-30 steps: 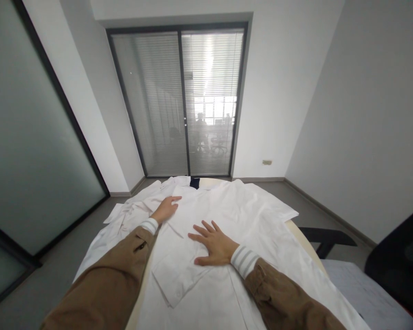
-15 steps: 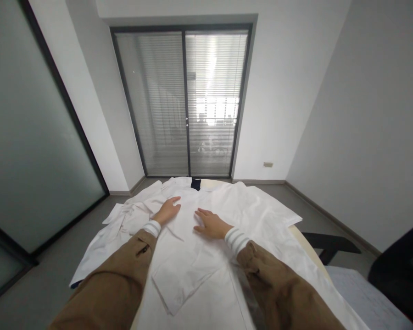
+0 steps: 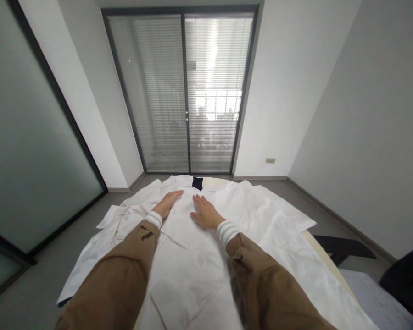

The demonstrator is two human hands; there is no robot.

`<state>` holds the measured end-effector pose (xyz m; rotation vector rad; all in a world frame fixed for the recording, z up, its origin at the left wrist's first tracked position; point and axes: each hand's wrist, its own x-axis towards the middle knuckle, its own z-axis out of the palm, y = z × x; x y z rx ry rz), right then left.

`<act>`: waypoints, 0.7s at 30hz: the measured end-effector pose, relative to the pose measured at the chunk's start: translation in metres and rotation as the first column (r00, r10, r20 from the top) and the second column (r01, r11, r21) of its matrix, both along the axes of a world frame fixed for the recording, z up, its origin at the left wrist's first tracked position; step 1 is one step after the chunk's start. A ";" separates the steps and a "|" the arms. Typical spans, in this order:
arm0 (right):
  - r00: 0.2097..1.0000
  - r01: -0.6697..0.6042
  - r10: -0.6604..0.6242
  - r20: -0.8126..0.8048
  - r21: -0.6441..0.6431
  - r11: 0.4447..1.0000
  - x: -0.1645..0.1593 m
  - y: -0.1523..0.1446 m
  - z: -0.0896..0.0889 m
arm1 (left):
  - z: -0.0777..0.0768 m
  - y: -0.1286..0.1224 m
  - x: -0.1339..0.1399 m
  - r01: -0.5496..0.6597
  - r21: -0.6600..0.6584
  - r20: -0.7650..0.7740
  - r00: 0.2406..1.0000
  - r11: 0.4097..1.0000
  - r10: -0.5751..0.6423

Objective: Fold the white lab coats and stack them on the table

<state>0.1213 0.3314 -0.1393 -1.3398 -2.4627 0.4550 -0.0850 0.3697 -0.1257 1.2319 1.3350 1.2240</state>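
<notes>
A white garment (image 3: 192,256), shirt-like with a pocket flap and creases, lies spread over a round table. My left hand (image 3: 169,203) rests on its upper left part, fingers stretched out toward the far side. Opposite, my right hand (image 3: 206,212) lies flat on the cloth with fingers extended and thumb apart. Neither hand grips anything. A small dark navy patch (image 3: 197,183) shows at the garment's far edge, beyond both hands. Wrinkled white cloth (image 3: 124,213) is bunched to the left of my left hand.
The pale table edge (image 3: 325,259) shows at the right. Beyond it stand a black chair armrest (image 3: 344,246) and a light grey seat (image 3: 378,293). A glass door with blinds (image 3: 213,137) is behind the table, and a frosted glass panel (image 3: 37,128) stands at the left.
Both hands have slid forward over the cloth toward the far edge, the right one also slightly leftward. The camera view has tilted down and moved a little closer.
</notes>
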 end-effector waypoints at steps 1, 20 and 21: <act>1.000 0.001 -0.001 -0.009 0.018 1.000 -0.003 0.002 -0.003 | -0.002 0.002 -0.001 0.003 0.004 0.013 1.000 1.000 -0.003; 0.995 0.101 -0.100 0.014 -0.088 0.991 -0.025 0.023 -0.013 | 0.011 -0.019 0.025 0.124 0.164 -0.252 0.964 0.979 -0.080; 0.994 0.105 -0.106 0.000 -0.070 0.992 -0.028 0.024 -0.013 | 0.012 -0.021 0.026 0.128 0.160 -0.269 0.960 0.979 -0.081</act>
